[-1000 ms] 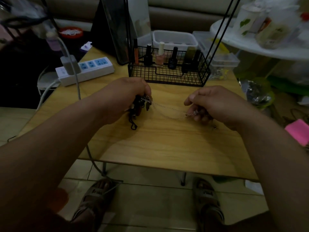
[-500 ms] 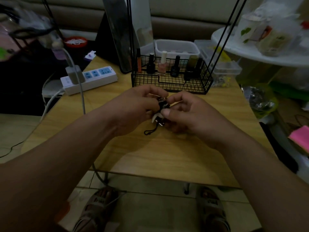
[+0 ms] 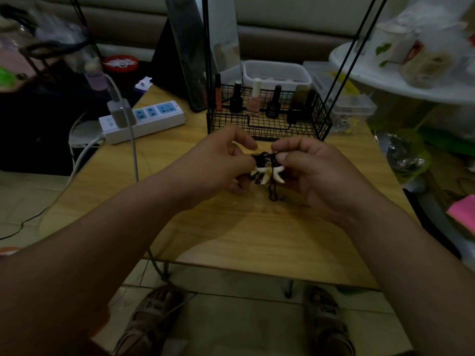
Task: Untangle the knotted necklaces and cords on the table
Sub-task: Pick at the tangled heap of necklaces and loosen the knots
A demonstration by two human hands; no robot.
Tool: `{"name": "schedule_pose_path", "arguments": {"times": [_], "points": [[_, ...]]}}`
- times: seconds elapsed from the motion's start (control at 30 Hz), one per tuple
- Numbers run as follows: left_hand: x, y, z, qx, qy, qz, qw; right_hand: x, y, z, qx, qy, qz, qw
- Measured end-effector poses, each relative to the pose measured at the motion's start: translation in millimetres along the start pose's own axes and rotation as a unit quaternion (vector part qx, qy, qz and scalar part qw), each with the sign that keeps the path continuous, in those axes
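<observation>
A knotted bundle of black cord (image 3: 266, 164) with several white tooth-shaped pendants hangs between my two hands, just above the wooden table (image 3: 246, 235). My left hand (image 3: 218, 163) pinches the bundle's left side with thumb and fingers. On the right side my right hand (image 3: 311, 170) pinches it, thumb near the top. A loop of dark cord dangles from the bundle down to the tabletop. A thin chain is hard to make out in the dim light.
A black wire basket (image 3: 267, 119) with nail polish bottles stands just behind my hands. A white power strip (image 3: 144, 122) with a plugged charger lies at the back left. A mirror (image 3: 195, 47) leans behind it. Clutter fills a white shelf (image 3: 411, 80) at the right.
My hands were apart a second ago with a thin chain stretched between them. They have come together on the cord bundle, and the white pendants now show between them.
</observation>
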State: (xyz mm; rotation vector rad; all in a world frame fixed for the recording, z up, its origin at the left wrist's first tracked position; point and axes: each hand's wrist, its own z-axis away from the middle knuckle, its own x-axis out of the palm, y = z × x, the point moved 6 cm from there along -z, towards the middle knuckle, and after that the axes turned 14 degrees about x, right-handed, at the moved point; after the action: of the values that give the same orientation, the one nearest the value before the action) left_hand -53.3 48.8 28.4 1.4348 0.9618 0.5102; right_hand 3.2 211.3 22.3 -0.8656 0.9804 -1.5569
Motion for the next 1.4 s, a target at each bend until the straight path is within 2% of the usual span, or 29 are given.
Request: {"name": "schedule_pose_path", "arguments": {"times": [0.07,0.17,0.33,0.43,0.53,0.67,0.83,0.93,1.0,1.07,1.2,1.4], "points": [[0.8,-0.8,1.1,-0.006,-0.025,-0.039,0.999,-0.3,0.6,-0.7,0.019,-0.018,-0.049,0.998],[-0.6,-4.0,-0.2,-0.010,-0.016,-0.076,0.997,-0.3,0.9,-0.8,0.041,-0.035,-0.119,0.991],[-8.0,-9.0,-4.2,-0.031,0.036,0.055,0.997,-6.5,1.3,-5.9,0.055,-0.023,-0.159,0.985],[-5.2,-11.4,-5.0,-0.060,0.038,0.149,0.986,-12.6,3.0,-9.5,0.054,0.002,-0.080,0.995],[-0.8,-7.3,-5.0,-0.059,0.017,0.191,0.980,-17.3,4.6,-11.3,0.041,0.034,0.018,0.998],[-3.9,-7.5,-4.4,-0.059,0.024,0.160,0.985,-19.0,3.0,-9.8,0.014,0.068,0.068,0.995],[-7.4,-8.1,-4.0,-0.040,-0.009,0.079,0.996,-23.5,-1.6,-7.1,-0.007,0.118,0.087,0.989],[-7.5,-2.8,-3.8,-0.020,-0.021,0.094,0.995,-21.8,-0.8,-6.0,0.003,0.137,0.085,0.987],[-6.5,0.7,-4.6,-0.008,-0.028,0.098,0.995,-21.3,-2.0,-3.7,-0.010,0.165,0.151,0.975],[-5.3,3.6,-5.7,0.001,-0.036,0.099,0.994,-12.5,-5.2,0.3,-0.058,0.137,0.223,0.963],[1.8,11.4,-5.0,0.024,-0.082,0.111,0.990,24.5,-1.1,9.4,-0.121,-0.059,0.284,0.949],[2.3,14.1,-1.9,0.029,-0.140,0.125,0.982,26.3,1.2,4.9,-0.098,-0.087,0.320,0.938]]}}
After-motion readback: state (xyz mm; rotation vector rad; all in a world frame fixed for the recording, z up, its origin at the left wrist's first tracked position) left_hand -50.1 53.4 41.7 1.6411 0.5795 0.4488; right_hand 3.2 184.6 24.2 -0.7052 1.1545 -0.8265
